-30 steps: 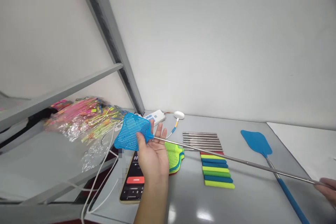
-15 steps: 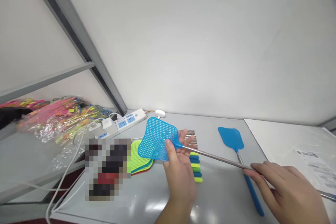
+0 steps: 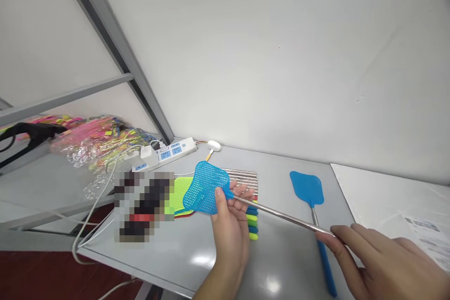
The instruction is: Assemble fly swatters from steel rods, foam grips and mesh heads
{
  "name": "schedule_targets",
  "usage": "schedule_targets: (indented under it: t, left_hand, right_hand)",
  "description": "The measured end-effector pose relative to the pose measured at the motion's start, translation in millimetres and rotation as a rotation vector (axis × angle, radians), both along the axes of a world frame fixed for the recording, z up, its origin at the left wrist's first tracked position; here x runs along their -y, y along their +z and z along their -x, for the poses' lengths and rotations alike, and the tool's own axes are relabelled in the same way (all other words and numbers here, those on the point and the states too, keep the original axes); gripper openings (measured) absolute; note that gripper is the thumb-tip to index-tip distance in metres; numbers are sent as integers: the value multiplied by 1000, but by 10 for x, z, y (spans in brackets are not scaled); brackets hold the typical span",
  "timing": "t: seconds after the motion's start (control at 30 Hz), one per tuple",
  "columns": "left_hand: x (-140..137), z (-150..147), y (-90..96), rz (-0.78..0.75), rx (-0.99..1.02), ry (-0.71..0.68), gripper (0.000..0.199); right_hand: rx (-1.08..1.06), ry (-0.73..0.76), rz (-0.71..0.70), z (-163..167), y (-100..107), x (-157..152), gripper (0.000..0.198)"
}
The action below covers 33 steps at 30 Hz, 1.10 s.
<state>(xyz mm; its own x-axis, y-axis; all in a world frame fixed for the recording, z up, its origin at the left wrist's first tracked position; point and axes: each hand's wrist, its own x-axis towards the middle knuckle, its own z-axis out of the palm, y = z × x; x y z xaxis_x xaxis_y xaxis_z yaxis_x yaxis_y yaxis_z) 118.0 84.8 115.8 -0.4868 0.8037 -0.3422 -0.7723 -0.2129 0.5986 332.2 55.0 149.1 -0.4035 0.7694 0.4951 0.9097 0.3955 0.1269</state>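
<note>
Blue swatter head (image 3: 206,186) pinched in the left hand (image 3: 230,225), steel rod (image 3: 281,217) closed in the right hand (image 3: 383,265): best kept straight.

A: Where does the single head view look from?
B: From above the grey table (image 3: 288,262), forward and down, tilted, toward the white wall (image 3: 281,56).
A: How near?
B: Close; both hands enter from the lower edge.

blue swatter (image 3: 206,187) — both hands
</note>
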Motion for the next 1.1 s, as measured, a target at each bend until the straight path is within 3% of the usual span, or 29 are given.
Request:
schedule_targets:
  t: [0.2, 0.33, 0.43, 0.5, 0.7, 0.8, 0.97, 1.1]
  left_hand:
    - [-21, 355, 121, -40, -92, -41, 33]
    - [-74, 608, 169, -43, -116, -51, 32]
    - [-109, 804, 230, -77, -173, 5, 31]
    - [-142, 928, 281, -109, -229, 53, 31]
    - [-329, 1291, 408, -137, -198, 158, 33]
    - [-420, 1407, 412, -90, -165, 133, 30]
    - [-354, 1086, 300, -89, -231, 96, 30]
    - [-193, 644, 229, -154, -207, -198, 37]
  right_hand:
    - [-92, -64, 99, 358, -17, 85, 46]
    - [-90, -128, -47, 674, 10, 112, 39]
    - [-87, -13, -160, 870, -4, 43, 23]
    - [-69, 75, -117, 914, -54, -29, 20]
    - [-34, 14, 22, 469, -299, -94, 29]
    - [-27, 32, 76, 201, -424, -34, 29]
    - [-147, 109, 233, 301, -549, 66, 22]
    - [-306, 86, 464, 566, -495, 114, 24]
